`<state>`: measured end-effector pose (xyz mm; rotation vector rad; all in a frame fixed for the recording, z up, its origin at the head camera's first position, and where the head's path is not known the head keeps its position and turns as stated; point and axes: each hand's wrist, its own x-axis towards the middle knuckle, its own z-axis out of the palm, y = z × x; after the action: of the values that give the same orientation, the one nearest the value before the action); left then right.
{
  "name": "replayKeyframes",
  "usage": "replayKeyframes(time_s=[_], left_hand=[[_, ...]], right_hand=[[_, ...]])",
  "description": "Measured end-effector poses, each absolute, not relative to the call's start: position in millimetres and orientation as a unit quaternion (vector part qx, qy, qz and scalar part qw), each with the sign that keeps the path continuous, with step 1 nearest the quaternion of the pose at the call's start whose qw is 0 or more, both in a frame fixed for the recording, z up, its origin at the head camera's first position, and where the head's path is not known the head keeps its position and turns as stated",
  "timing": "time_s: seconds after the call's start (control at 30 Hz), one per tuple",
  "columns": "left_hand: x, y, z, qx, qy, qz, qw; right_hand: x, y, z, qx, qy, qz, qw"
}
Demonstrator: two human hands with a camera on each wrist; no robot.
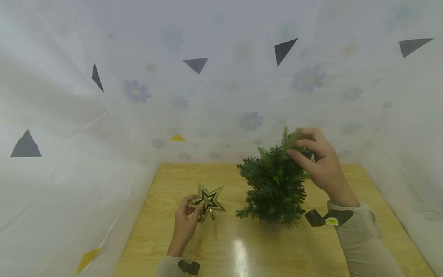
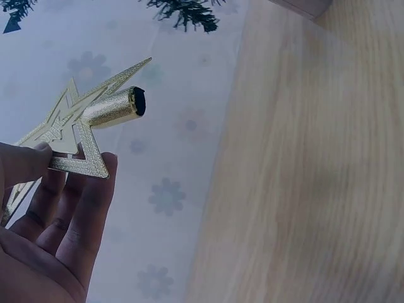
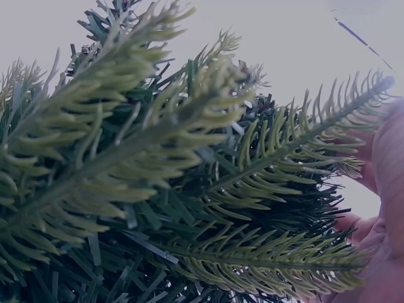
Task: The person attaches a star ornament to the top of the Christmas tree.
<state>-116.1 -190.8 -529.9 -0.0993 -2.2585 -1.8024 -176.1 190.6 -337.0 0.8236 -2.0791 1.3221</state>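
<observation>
My left hand [image 1: 184, 226] grips a gold star tree topper [image 1: 209, 201] by one side, with the thumb in front and the fingers behind. In the left wrist view, a short hollow gold tube [image 2: 113, 108] sticks out from the back of the star. A small artificial Christmas tree [image 1: 270, 184] stands upright on the table, right of the star. At its top, my right hand [image 1: 322, 163] pinches a light green sprig [image 1: 285, 139] between thumb and fingers. Green branches [image 3: 278, 154] fill the right wrist view and partly hide that hand.
The tree's round pot [image 1: 271, 227] rests on a wood-grain table [image 1: 166, 181]. A whitish sheet with faded flowers [image 1: 251, 120] encloses the back and sides, bearing several dark triangles [image 1: 284, 50] and a few yellow ones [image 1: 178, 137].
</observation>
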Motion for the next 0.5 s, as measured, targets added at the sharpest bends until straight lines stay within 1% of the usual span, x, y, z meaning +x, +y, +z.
replayKeyframes(time_s=[0.27, 0.5], left_hand=[[-119, -184, -516, -0.050, -0.766, -0.620, 0.164], [-123, -179, -502, -0.061, -0.750, -0.633, 0.182]], right_hand=[[-178, 191, -337, 0.315, -0.765, 0.488, 0.278], [-177, 191, -338, 0.311, -0.768, 0.488, 0.273]])
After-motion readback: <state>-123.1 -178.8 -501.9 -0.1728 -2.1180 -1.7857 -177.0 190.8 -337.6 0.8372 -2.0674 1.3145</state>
